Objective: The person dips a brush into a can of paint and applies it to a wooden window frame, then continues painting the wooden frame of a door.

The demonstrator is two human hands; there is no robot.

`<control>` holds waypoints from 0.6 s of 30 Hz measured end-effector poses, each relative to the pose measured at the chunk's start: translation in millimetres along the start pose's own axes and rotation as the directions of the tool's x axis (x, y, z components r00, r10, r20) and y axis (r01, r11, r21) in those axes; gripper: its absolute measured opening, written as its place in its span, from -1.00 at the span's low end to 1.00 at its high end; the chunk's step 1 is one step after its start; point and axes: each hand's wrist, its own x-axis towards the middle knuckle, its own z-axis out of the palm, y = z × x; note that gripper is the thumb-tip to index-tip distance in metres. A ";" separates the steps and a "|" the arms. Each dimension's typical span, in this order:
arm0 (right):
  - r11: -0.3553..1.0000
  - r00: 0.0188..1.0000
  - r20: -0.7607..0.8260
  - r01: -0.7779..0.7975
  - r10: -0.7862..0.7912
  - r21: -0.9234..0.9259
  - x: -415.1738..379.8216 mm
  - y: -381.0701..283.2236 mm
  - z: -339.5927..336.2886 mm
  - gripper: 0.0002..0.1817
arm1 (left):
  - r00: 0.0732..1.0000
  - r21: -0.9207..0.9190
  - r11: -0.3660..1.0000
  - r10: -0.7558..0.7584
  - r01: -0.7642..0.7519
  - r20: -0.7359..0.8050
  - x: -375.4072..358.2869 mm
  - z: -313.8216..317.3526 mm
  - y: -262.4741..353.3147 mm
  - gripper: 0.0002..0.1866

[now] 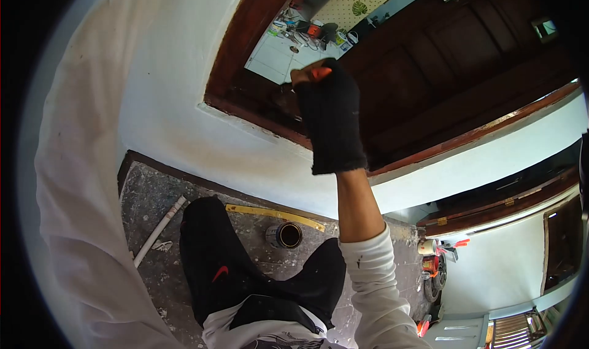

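Note:
My right hand [325, 97], in a black fingerless glove, is raised in front of the dark brown wooden window or door frame [224, 73]. Its fingers are closed around an orange-handled tool [320, 73]; the working end is mostly hidden and dark against the wood. Along the left edge runs my left arm in a white sleeve [80, 183], reaching up out of view, so the left hand does not show. On the floor between my black-clad knees stands an open can [288, 235] with dark contents.
A yellow strip [276, 215] lies along the wall base, and a pale pipe [159, 231] rests on the spattered grey floor [147, 189]. Beyond the opening is a white tiled surface [264, 60] with clutter. A motorbike-like wheel [439, 278] and red items are at right.

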 end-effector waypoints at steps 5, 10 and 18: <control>0.843 0.976 0.006 -0.192 0.219 0.503 25.4 -6.8 8.5 -0.79 | 1.000 0.014 1.000 0.021 -0.021 0.002 2.9 -7.3 -1.1 -0.01; 0.898 0.975 0.081 -0.224 0.209 0.380 26.7 17.9 21.5 -0.81 | 1.000 0.012 1.000 0.027 -0.027 0.001 5.4 -8.1 -0.1 -0.01; 0.809 0.948 0.119 -0.315 0.297 0.495 28.2 12.4 24.7 -0.79 | 0.999 0.009 0.999 0.034 -0.034 0.005 7.9 -6.8 1.7 -0.02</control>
